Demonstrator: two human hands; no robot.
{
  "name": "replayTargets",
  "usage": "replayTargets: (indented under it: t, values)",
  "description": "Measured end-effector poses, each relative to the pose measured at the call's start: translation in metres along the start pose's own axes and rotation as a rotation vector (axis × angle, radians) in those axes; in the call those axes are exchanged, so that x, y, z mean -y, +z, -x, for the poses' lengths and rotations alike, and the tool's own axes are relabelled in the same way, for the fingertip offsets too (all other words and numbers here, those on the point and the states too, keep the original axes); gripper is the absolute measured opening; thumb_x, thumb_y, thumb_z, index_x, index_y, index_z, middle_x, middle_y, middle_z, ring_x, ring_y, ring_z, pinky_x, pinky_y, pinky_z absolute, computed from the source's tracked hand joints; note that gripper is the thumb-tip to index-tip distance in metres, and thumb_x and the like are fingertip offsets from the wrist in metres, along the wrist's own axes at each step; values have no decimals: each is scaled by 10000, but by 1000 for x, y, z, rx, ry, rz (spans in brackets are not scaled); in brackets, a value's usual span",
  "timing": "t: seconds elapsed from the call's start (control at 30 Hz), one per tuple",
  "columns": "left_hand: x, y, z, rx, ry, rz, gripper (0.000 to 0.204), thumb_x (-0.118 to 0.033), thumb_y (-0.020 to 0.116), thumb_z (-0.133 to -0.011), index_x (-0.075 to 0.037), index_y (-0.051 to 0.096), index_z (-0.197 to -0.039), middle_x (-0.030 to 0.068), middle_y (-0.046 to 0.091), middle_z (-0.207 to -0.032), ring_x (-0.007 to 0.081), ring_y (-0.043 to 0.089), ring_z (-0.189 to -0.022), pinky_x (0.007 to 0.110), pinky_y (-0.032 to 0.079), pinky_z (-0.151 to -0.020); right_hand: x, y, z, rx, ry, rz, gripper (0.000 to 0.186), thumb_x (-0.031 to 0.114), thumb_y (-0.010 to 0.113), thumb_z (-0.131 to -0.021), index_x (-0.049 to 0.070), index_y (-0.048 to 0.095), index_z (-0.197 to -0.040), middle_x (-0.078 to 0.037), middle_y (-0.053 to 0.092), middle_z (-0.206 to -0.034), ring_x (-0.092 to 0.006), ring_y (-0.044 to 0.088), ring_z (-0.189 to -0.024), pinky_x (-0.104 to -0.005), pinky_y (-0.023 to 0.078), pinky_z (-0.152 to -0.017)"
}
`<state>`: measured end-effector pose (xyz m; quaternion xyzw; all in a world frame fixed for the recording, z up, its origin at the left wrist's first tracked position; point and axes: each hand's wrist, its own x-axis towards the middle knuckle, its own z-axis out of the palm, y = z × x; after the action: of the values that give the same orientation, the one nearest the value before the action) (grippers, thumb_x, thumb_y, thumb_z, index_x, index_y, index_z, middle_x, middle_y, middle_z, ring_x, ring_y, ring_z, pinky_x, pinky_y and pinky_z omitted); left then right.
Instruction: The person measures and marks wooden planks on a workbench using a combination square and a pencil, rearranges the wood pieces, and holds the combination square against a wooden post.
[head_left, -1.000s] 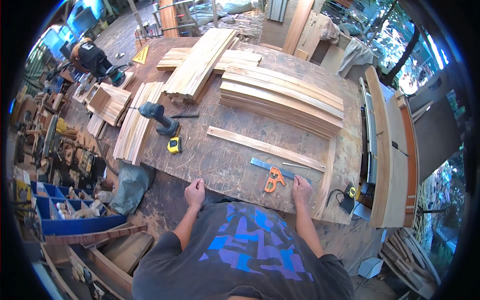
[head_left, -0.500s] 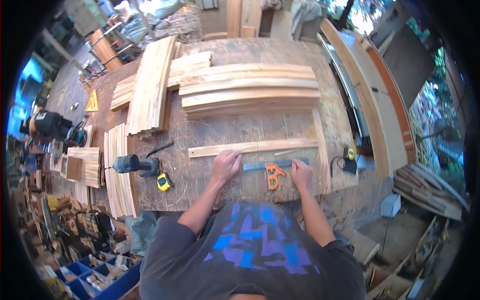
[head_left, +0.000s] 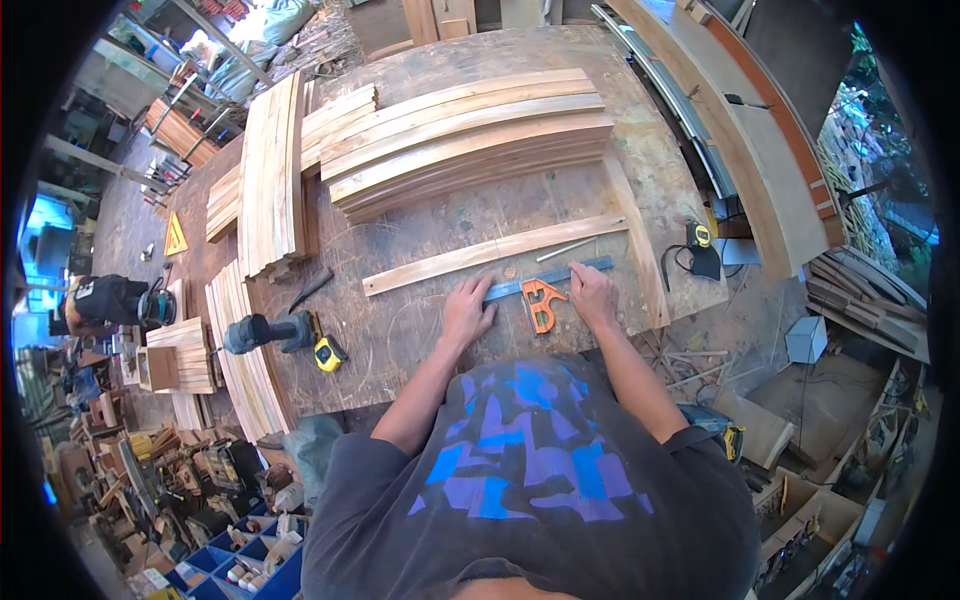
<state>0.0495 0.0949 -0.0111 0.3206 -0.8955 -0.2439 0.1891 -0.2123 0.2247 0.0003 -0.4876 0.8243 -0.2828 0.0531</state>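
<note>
A combination square with an orange head point(head_left: 541, 306) and a steel blade point(head_left: 556, 275) lies in front of me. The fingers of my left hand point(head_left: 468, 312) are closed at the left end of the blade, with the thumb on the near side. My right hand point(head_left: 595, 295) has its fingers curled and pinched on the blade near its right end. Just beyond the square, a narrow wooden strip point(head_left: 480, 258) lies across the table, its right end meeting another strip point(head_left: 636, 240) set crosswise. A thin pencil-like stick point(head_left: 566, 249) rests between strip and blade.
Stacked boards point(head_left: 470, 135) lie beyond the strip, with more boards point(head_left: 272, 180) at left. A cordless drill point(head_left: 268, 333), a yellow tape measure point(head_left: 328, 353) and a yellow triangle point(head_left: 175, 235) are leftward. Another tape measure point(head_left: 698, 234) sits by the right edge of the worktable point(head_left: 400, 350).
My left hand has gone from the near edge of the wooden strip to the left end of the square's blade. My right hand stays at the blade. The whole view has shifted and turned.
</note>
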Motion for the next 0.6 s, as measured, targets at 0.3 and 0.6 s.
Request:
replayTargets:
  t: [0.3, 0.6]
  values:
    - [-6, -9, -8, 238, -225, -95, 391, -251, 793, -806, -90, 682, -1144, 155, 688, -1052, 367, 657, -1007, 457, 538, -868, -19, -2, 3, 7, 22, -180, 190, 239, 646, -931, 118, 768, -1012, -149, 744, -930, -365, 706, -835, -453, 557, -732]
    - [-25, 1, 7, 272, -562, 862, 186, -187, 746, -948, -16, 675, -954, 36, 703, -808, 98, 645, -725, 279, 533, -679, -46, 6, 62, 524, 177, -496, 321, 351, 729, -932, 58, 772, -1054, -26, 712, -760, -113, 641, -627, -315, 506, -626]
